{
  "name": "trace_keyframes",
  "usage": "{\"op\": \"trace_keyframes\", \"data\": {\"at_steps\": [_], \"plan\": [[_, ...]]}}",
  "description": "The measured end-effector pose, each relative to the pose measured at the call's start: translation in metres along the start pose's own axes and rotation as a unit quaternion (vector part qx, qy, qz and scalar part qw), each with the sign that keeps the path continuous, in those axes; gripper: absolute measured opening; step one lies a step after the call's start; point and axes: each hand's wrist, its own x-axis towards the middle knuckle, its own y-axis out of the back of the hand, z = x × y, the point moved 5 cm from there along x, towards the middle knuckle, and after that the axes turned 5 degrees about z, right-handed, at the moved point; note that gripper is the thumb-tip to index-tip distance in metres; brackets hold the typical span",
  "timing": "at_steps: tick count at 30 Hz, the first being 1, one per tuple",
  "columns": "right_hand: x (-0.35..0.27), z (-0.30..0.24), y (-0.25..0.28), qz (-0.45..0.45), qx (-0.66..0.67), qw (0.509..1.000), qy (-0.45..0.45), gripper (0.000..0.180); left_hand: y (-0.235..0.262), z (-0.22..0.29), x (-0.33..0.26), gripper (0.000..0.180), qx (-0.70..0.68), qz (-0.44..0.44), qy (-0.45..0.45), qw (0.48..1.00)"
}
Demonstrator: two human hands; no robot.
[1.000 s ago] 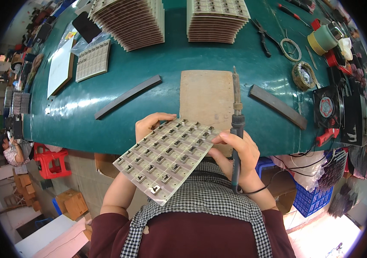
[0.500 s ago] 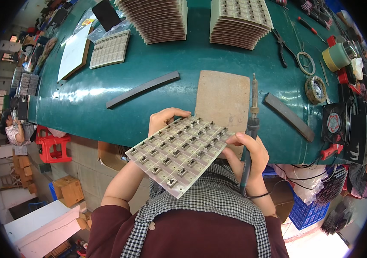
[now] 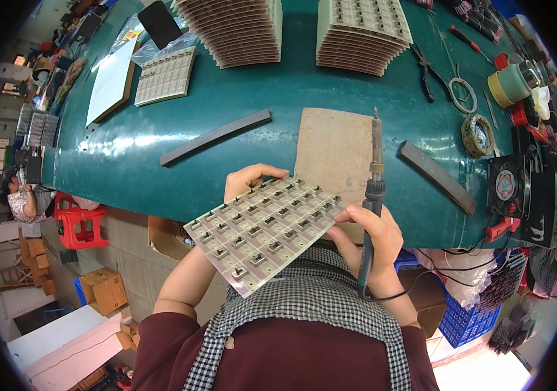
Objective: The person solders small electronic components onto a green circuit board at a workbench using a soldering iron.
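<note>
A pale circuit board panel (image 3: 262,228) with rows of small dark switches is held tilted in front of my apron. My left hand (image 3: 250,181) grips its far left edge, the thumb and part of the fingers hidden behind it. At the right edge, my right hand (image 3: 382,238) pinches the panel between thumb and forefinger. The same hand carries a soldering iron (image 3: 371,215), standing nearly upright with its tip pointing away from me. Beyond the panel lies a worn tan board (image 3: 332,143) on the green table (image 3: 226,88).
Two tall stacks of panels, a left stack (image 3: 242,39) and a right stack (image 3: 360,39), stand at the back. Dark bars, a left bar (image 3: 216,137) and a right bar (image 3: 438,177), flank the tan board. Pliers (image 3: 425,75), a solder roll (image 3: 478,135) and a fan (image 3: 508,186) lie rightward.
The panel has turned slightly, its near corner swinging left. My right hand and the soldering iron have shifted a little to the left.
</note>
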Motion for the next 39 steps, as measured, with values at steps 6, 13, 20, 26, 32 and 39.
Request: {"op": "trace_keyframes", "data": {"at_steps": [6,13,20,26,32,39], "plan": [[-0.003,0.0,0.002,-0.001,-0.005,1.0,-0.007,0.053,0.003,0.007,0.001,0.038,0.025,0.024,-0.008,0.999],[-0.004,0.001,0.002,-0.013,0.005,1.0,-0.022,0.053,0.004,0.021,0.002,0.038,0.08,-0.001,0.004,0.997],[-0.006,0.0,0.002,-0.034,-0.01,0.999,-0.041,0.05,0.002,0.019,0.002,0.038,0.117,0.0,-0.016,0.993],[-0.005,0.0,0.003,-0.021,-0.009,0.999,-0.044,0.054,0.002,0.011,0.001,0.039,0.11,0.009,0.001,0.994],[-0.005,0.0,0.002,-0.024,-0.006,0.999,-0.042,0.053,0.002,0.011,0.001,0.039,0.1,0.003,0.008,0.995],[-0.003,-0.001,0.002,-0.017,-0.004,0.999,-0.039,0.052,-0.001,0.015,0.003,0.038,0.08,-0.003,0.0,0.997]]}}
